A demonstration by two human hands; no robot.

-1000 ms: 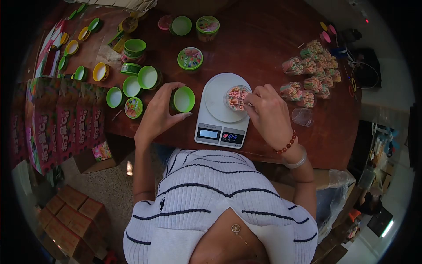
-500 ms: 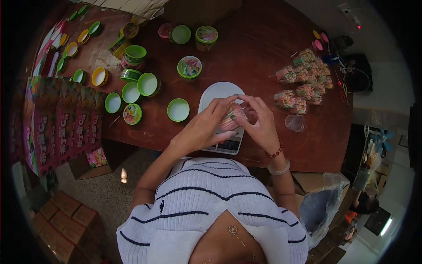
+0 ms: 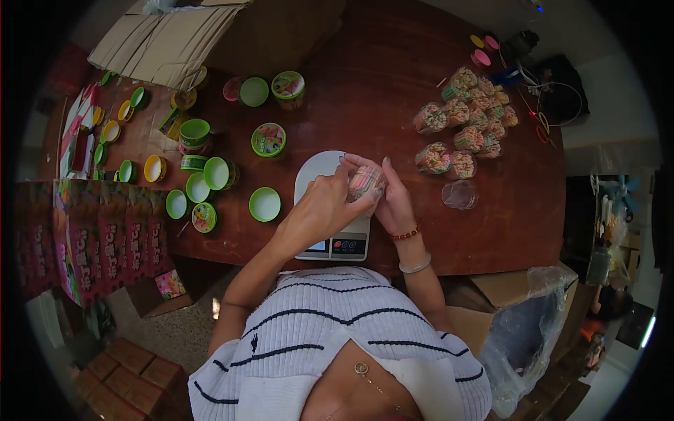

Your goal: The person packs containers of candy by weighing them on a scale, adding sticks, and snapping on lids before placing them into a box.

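My left hand (image 3: 319, 209) and my right hand (image 3: 395, 202) are both closed around a clear cup of pastel striped sticks (image 3: 366, 181). They hold it tilted above a white digital scale (image 3: 305, 181), with the left thumb across its lower side. Part of the scale's plate is hidden behind my left hand; its buttons and a lit display show below. To the right lies a clear plastic cup or lid (image 3: 460, 195). Beyond it stand several similar filled cups (image 3: 469, 114), grouped together.
Left of the scale are green tubs (image 3: 265, 205), yellow tubs (image 3: 155, 168) and lidded tubs (image 3: 269, 139). Pink printed cartons (image 3: 112, 235) stand at the left table edge. Cardboard (image 3: 165, 42) lies at the back left. An open box with plastic lining (image 3: 523, 337) is at the lower right.
Both hands have turned the cup, so its striped side shows more plainly, and the left fingers have curled in closer. The camera view has shifted, moving the table's contents within the picture.
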